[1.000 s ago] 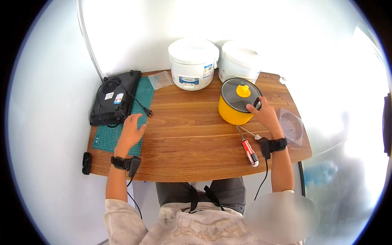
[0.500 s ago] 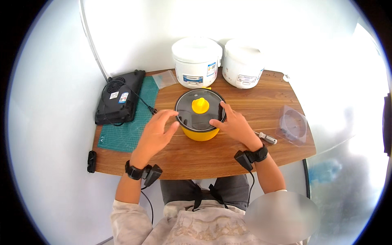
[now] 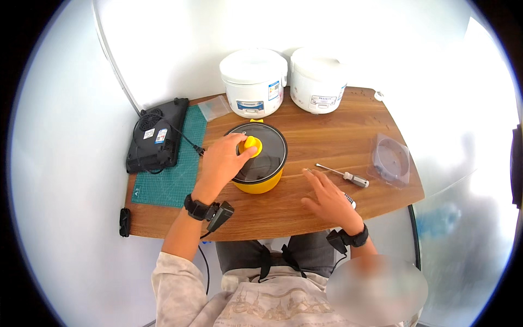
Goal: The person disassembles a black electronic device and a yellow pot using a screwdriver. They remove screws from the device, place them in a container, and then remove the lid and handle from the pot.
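A yellow pot with a dark glass lid stands near the middle of the wooden table. My left hand reaches over the lid from the left, its thumb and fingers closed around the yellow knob. To the right of the pot, my right hand is held low over the table, fingers stretched out and holding nothing. Just beyond it lies a screwdriver with a grey handle. A small white-and-dark object shows partly from under my right hand; its kind is unclear.
Two white rice cookers stand along the back. An upturned black appliance with a power cord rests on a green cutting mat at left. A clear plastic container sits at right, and a small clear bag lies behind the mat.
My left hand has moved from the pot's side onto the lid knob. My right hand has left the lid's rim and moved right and nearer me. The view has shifted slightly.
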Action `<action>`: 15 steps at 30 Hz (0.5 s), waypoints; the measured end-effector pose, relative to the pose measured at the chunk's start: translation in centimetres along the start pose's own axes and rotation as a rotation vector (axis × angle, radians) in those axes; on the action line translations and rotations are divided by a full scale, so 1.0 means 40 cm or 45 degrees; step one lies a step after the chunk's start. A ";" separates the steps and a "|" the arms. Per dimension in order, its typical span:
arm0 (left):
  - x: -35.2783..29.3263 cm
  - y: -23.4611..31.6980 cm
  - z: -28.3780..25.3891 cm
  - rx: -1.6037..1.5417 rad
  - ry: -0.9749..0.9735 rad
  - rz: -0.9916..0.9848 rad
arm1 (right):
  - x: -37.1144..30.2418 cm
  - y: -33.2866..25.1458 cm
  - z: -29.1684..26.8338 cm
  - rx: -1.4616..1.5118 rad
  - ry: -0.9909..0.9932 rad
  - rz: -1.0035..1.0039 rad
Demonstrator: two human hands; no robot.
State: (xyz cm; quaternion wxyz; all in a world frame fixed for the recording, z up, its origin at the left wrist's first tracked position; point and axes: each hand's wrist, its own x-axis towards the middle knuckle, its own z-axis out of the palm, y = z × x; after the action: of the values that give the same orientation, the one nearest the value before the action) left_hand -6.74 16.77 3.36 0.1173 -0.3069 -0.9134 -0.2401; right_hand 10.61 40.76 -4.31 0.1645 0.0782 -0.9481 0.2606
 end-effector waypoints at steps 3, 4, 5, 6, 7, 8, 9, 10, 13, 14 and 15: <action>-0.002 -0.004 0.019 0.084 0.172 0.087 | -0.055 0.025 -0.011 -0.049 0.065 0.112; -0.002 -0.001 0.020 0.082 0.166 0.064 | -0.070 0.031 -0.016 -0.062 0.074 0.168; -0.004 0.003 0.018 0.080 0.161 0.040 | -0.084 0.040 -0.015 -0.089 0.106 0.170; -0.001 0.010 0.016 0.076 0.159 0.022 | -0.096 0.054 -0.015 -0.121 0.145 0.174; 0.001 0.015 0.010 0.069 0.175 0.017 | -0.107 0.064 -0.012 -0.153 0.182 0.176; 0.000 0.018 0.000 0.064 0.193 0.012 | -0.117 0.071 -0.009 -0.160 0.195 0.191; 0.000 0.020 -0.010 0.058 0.208 0.006 | -0.128 0.077 -0.005 -0.166 0.207 0.208; -0.003 0.020 -0.025 -0.030 0.240 0.024 | -0.138 0.083 -0.001 -0.172 0.218 0.224; -0.032 0.007 -0.088 -0.366 0.280 0.024 | -0.165 0.097 0.014 -0.246 0.250 0.289; -0.051 -0.003 -0.111 -0.526 0.258 -0.013 | -0.170 0.103 0.015 -0.201 0.252 0.313; -0.074 -0.020 -0.125 -0.688 0.238 -0.052 | -0.174 0.107 0.014 -0.158 0.251 0.334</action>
State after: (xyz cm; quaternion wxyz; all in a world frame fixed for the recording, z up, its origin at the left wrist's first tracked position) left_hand -4.58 12.18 6.29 0.1100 -0.2852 -0.8075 -0.5044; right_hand 15.95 44.56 -9.24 0.2259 -0.0824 -0.9437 0.2273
